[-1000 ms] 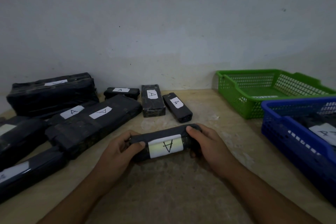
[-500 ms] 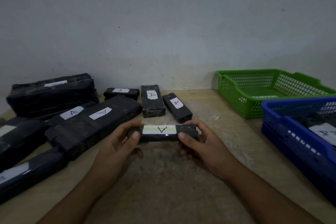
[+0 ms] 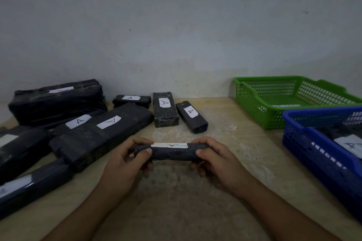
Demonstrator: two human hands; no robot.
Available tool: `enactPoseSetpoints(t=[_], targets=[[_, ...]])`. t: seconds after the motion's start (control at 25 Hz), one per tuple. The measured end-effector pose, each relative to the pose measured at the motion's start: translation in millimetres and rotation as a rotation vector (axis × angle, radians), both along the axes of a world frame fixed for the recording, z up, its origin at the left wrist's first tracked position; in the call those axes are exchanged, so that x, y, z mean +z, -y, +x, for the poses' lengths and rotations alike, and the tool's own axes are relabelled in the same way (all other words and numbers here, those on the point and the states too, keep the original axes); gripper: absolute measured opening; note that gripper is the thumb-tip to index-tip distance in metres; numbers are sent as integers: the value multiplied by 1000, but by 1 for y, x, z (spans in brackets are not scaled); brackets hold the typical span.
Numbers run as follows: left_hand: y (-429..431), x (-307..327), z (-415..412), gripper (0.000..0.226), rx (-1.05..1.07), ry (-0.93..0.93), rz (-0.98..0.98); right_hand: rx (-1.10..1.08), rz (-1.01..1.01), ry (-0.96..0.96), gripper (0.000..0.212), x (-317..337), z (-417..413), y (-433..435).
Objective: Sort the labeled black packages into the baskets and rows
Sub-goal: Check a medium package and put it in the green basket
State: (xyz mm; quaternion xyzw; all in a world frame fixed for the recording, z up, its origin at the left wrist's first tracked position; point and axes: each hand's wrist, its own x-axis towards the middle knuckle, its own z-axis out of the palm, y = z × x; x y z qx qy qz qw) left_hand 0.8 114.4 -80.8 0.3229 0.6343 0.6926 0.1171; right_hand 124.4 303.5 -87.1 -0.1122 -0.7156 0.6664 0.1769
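Both hands, left hand and right hand, pinch the black package ends, package spanning between them

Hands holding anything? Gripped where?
One small black package, gripped at both ends: left hand on its left end, right hand on its right end.

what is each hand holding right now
Left hand: grips the left end of the small black wrapped package with a white label.
Right hand: grips the right end of the same package.
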Motion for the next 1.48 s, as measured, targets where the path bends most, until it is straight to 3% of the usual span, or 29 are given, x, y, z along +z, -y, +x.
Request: enactPoseSetpoints(t=[0.24,0.56,0.68,0.84,1.0,1.16,1.24,1.36,1.48], targets=[[-2,-3,4,17,-17,-40,-35,-93,66,-37,15,2,-2,0],[-1,-2,0,9,12,24,15,-76,102,26,22,1,1,4],[1,2,4,23,-66,-15,-23,-93,52,9,18,7,0,2],[0,3,5,32,-56,-9,-26,-52,-32,-35,31,10,3,1],[-1,1,2,23,33,31,17,-3,-41,-61,34,8,4,3],[-1,-2,-2,35,82,45,7,66,-14,-110,63,2,4,-1],[0,-3,-3,44,45,58,-12,47,48,-91,52,6,6,0],[1,-3,-2,39,0,53,-16,39,55,-51,38,12,9,4],[0,-2,-2,34,1,88,17,77,61,-39,37,15,12,5]])
